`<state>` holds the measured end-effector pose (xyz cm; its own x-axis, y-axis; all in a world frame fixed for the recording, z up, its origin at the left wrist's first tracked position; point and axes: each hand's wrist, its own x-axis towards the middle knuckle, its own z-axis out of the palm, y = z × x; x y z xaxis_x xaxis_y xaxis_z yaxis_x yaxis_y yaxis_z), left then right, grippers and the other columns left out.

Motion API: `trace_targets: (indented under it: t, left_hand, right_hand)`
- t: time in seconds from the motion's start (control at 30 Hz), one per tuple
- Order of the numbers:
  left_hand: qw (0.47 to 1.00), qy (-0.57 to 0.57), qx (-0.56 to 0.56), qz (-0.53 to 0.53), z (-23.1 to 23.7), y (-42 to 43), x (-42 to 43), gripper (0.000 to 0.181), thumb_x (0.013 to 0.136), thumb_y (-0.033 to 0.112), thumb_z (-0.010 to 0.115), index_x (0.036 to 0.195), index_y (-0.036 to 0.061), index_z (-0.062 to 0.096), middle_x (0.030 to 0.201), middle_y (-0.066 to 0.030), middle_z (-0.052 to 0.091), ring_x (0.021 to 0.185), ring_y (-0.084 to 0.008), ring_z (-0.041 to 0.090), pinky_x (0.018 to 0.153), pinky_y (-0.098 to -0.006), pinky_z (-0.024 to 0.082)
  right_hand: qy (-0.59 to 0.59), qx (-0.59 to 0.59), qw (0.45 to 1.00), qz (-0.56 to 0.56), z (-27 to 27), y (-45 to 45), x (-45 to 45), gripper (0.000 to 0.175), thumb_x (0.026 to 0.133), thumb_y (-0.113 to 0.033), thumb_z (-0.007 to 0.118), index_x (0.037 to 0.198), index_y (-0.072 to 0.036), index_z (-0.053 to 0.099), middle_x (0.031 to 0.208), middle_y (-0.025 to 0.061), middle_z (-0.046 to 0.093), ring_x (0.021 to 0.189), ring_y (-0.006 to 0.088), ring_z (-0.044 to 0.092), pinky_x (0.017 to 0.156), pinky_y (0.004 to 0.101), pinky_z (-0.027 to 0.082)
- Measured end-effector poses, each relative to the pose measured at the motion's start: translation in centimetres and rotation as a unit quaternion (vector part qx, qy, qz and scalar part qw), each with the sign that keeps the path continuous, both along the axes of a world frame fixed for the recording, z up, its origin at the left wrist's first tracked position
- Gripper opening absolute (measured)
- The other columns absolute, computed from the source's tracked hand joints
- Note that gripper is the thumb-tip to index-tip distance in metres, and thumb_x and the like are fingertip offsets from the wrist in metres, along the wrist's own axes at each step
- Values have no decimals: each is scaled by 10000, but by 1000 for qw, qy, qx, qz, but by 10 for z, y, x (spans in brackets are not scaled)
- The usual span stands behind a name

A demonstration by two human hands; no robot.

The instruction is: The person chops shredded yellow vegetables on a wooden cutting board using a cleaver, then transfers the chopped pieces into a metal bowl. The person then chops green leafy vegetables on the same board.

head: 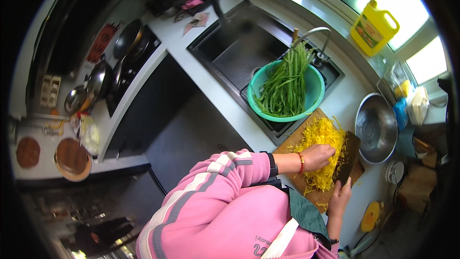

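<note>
A heap of finely cut yellow food shreds (322, 136) covers much of a wooden cutting board (287, 146). My left hand (318, 157), wearing a red and gold bracelet, rests on the heap with its fingers curled into the shreds. A cleaver (348, 156) with a wide dark blade stands along the heap's right side. Its handle is in the grip of my right hand (339, 198), near the board's front right corner. Some shreds lie along the blade and the board's edges. The fingertips of my left hand are partly hidden.
Beyond the board, a green colander (315, 104) of long leafy greens (285, 86) sits over the sink (233, 52). A steel bowl (377, 127) stands close right of the cleaver. Farther right lies a yellow piece of food (371, 216). Pans (129, 39) are on the stove at left.
</note>
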<state>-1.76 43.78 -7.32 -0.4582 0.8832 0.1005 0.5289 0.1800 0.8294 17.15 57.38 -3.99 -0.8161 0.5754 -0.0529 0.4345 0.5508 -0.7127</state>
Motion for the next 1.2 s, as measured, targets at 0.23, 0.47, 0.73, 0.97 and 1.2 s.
trace_targets:
  t: [0.23,0.47,0.73,0.97,1.2]
  left_hand:
    - [993,22,43,111,15,-73,-12,219,944,229,717,923,16,670,878,-170,672,821,-375,660,738,-458,539]
    - [960,-155,8,232,13,-90,-1,191,959,171,712,998,-8,655,865,-152,689,758,-301,671,681,-390,526]
    - [952,53,-269,137,-25,-91,13,674,835,333,819,1273,-53,482,852,-246,716,804,-437,720,681,-518,573]
    - [984,-25,-150,95,-32,-23,1,454,856,70,677,1287,13,543,909,-276,708,886,-468,699,779,-556,563]
    - [996,-29,3,83,4,-14,-11,504,870,25,623,1363,56,519,1051,-253,710,957,-439,699,816,-520,570]
  right_hand:
    - [-3,18,995,96,25,31,-22,366,946,1,606,1311,22,579,1108,312,658,1010,513,629,843,518,518]
    - [-122,57,958,253,20,1,-57,261,952,-36,561,1209,1,536,1091,283,646,974,517,631,815,578,520]
    - [-132,75,972,180,17,1,-39,324,958,-39,596,1276,-10,541,1189,249,646,1021,500,635,829,571,515]
    - [-40,32,998,48,-2,19,1,343,960,-32,613,1293,33,568,1211,250,664,1085,484,632,892,496,532]
    - [-58,37,997,38,35,7,-12,314,977,-30,621,1282,28,574,1176,259,665,1060,493,633,859,483,532]
